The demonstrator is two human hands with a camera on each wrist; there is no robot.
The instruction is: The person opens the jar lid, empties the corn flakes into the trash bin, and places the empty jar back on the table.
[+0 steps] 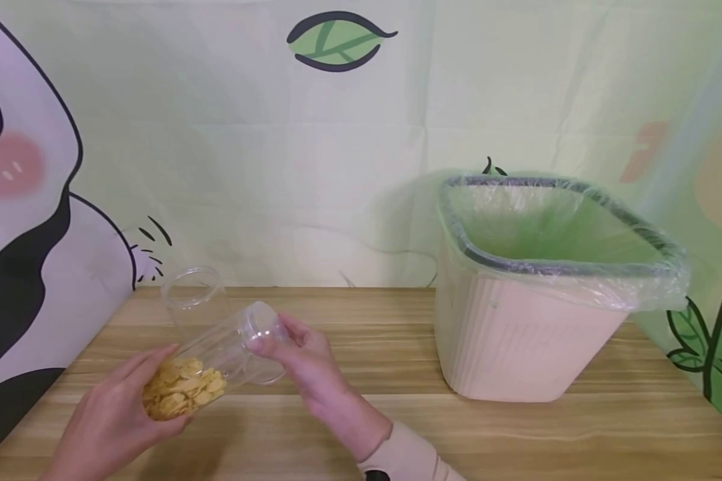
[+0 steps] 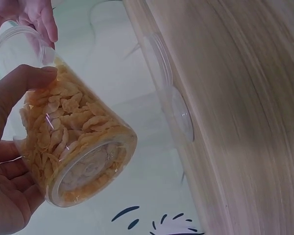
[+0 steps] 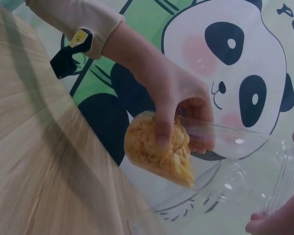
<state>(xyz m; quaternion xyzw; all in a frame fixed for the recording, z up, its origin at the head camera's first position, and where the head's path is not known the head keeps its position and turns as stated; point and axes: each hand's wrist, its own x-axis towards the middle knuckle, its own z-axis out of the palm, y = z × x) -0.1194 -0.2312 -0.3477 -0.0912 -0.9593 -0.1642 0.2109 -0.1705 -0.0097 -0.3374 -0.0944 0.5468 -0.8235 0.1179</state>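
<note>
My left hand (image 1: 117, 407) grips the lower end of a clear cylindrical jar (image 2: 95, 142), thumb on one side and fingers round the other. Yellow corn flakes (image 1: 183, 391) lie gathered in its base. The jar is tilted, its far end up and to the right. At that raised end my right hand (image 1: 309, 364) pinches what looks like a clear lid (image 1: 261, 324) between thumb and fingers; whether the lid is seated cannot be told. In the right wrist view the left hand (image 3: 174, 103) wraps the flakes' end, and the right hand (image 3: 279, 215) shows at the lower right.
A second clear jar (image 1: 192, 294) stands behind the held one, near the wall. A clear round piece (image 1: 267, 369) rests on the wooden table (image 1: 367, 427) below the raised end. A pink bin (image 1: 529, 334) with a clear liner stands at the right.
</note>
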